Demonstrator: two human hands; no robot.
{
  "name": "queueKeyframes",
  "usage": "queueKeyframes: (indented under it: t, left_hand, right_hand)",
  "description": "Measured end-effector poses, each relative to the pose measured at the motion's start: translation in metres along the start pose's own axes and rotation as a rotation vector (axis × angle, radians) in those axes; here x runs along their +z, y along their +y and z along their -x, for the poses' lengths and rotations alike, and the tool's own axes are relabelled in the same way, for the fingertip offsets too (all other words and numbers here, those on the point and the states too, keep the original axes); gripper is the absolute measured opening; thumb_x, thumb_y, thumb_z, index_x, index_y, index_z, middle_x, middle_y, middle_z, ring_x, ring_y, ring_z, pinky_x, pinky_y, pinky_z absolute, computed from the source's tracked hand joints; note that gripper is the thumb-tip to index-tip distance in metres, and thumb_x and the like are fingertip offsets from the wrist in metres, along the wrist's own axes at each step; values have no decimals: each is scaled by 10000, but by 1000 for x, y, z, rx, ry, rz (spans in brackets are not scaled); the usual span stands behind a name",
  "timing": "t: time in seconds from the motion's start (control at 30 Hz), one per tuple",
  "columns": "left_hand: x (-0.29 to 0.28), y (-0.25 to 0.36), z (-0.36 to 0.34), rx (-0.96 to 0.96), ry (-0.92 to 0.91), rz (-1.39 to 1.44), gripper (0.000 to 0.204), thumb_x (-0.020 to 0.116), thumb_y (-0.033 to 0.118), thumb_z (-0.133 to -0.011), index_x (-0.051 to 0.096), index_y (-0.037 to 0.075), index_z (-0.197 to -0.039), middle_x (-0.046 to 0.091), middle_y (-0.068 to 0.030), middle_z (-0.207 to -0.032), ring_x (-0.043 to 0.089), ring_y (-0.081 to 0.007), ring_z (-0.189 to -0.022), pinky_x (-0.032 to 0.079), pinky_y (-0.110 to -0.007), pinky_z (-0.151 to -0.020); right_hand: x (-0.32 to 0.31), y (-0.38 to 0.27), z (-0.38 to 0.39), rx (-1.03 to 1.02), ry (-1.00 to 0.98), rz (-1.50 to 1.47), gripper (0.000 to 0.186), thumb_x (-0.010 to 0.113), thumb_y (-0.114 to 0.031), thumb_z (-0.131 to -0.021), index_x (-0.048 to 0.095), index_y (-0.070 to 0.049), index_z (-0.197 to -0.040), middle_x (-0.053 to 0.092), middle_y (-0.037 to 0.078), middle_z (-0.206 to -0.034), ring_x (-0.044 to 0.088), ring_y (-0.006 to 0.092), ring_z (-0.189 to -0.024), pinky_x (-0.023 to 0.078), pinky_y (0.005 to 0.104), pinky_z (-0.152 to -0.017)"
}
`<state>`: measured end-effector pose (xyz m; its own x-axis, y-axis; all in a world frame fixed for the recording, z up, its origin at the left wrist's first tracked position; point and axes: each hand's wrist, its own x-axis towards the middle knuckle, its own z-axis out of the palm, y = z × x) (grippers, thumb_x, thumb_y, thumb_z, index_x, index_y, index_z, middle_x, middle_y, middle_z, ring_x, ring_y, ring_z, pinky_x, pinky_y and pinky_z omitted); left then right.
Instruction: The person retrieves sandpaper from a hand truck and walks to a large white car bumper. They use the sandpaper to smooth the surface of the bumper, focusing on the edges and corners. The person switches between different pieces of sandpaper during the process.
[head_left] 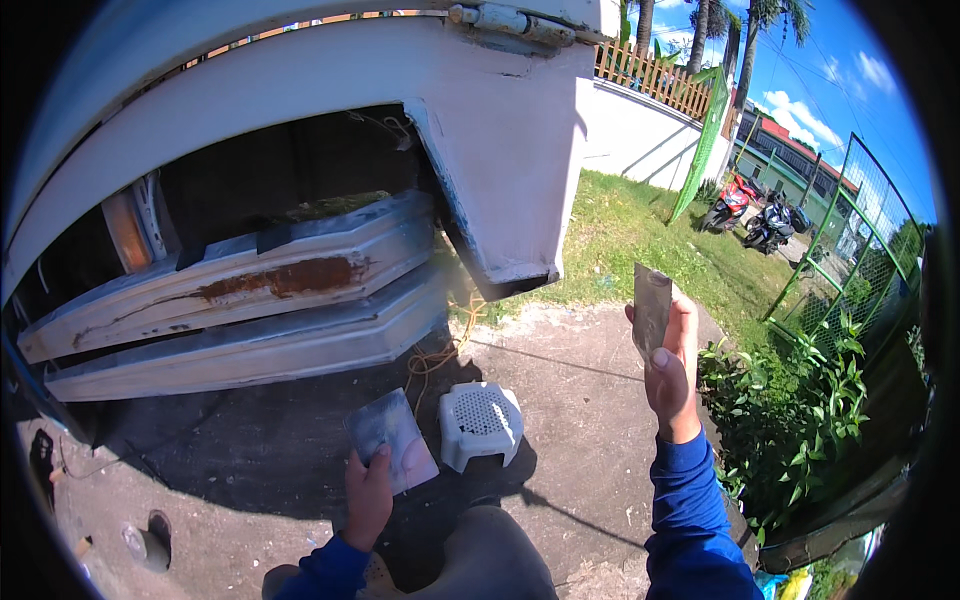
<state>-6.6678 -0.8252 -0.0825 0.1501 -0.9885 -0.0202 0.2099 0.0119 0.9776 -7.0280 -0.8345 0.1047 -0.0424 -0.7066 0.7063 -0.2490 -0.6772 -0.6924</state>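
My left hand (pixel 369 497) grips the lower edge of a thin flat board (pixel 393 440), its face grey with a pinkish, filler-like smear. Raised at the right, my right hand (pixel 678 365) is closed on a flat, rectangular, grey-brown putty spreader (pixel 652 312), with the thumb across its lower end. Ahead of me stands a white vehicle body panel (pixel 515 150) with a dark cut-out opening and a blue-grey edge. The spreader is apart from the panel, to its right. Silvery bumper-like metal beams (pixel 250 345) sit below the opening, the upper one with a rust patch.
A white plastic stool (pixel 481 425) stands on the concrete just ahead of me, near an orange cord (pixel 432 362). A can (pixel 146 548) is at lower left. Leafy bushes (pixel 790 430) and a mesh gate (pixel 850 230) border the right side. Parked motorbikes (pixel 735 205) stand beyond the grass.
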Motion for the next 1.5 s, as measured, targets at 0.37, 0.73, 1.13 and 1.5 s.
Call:
queueKeyframes:
  t: [0.37,0.73,1.13,1.5]
  left_hand:
    - [-8,-21,-7,46,-3,-99,300,573,162,-993,593,-60,-1195,678,-133,-1064,613,-163,-963,494,-355,-872]
    - [-10,-1,-9,102,-94,17,300,561,151,-1001,584,-37,-1233,652,-86,-1112,584,-131,-1002,469,-314,-916]
    - [-12,-5,-13,120,-96,-100,300,566,154,-992,595,-48,-1211,677,-105,-1057,611,-142,-950,490,-322,-872]
    - [-6,-10,-12,73,-109,-81,309,577,173,-994,596,-35,-1221,681,-104,-1067,616,-141,-963,492,-330,-862]
  right_hand:
    - [63,-82,-202,-1305,-866,1543,298,710,-287,-783,733,-361,-1071,593,-70,-1274,476,184,-1332,252,607,-1225]
    - [87,-94,-223,-1373,-951,1669,502,794,-359,-737,673,-356,-1225,530,-68,-1400,427,190,-1378,215,626,-1233]
    - [81,-89,-227,-1393,-897,1651,474,797,-356,-734,683,-338,-1193,536,-67,-1361,445,180,-1358,228,633,-1226]
    - [79,-102,-241,-1363,-904,1658,498,800,-370,-752,662,-327,-1228,526,-78,-1405,424,177,-1385,217,620,-1233]
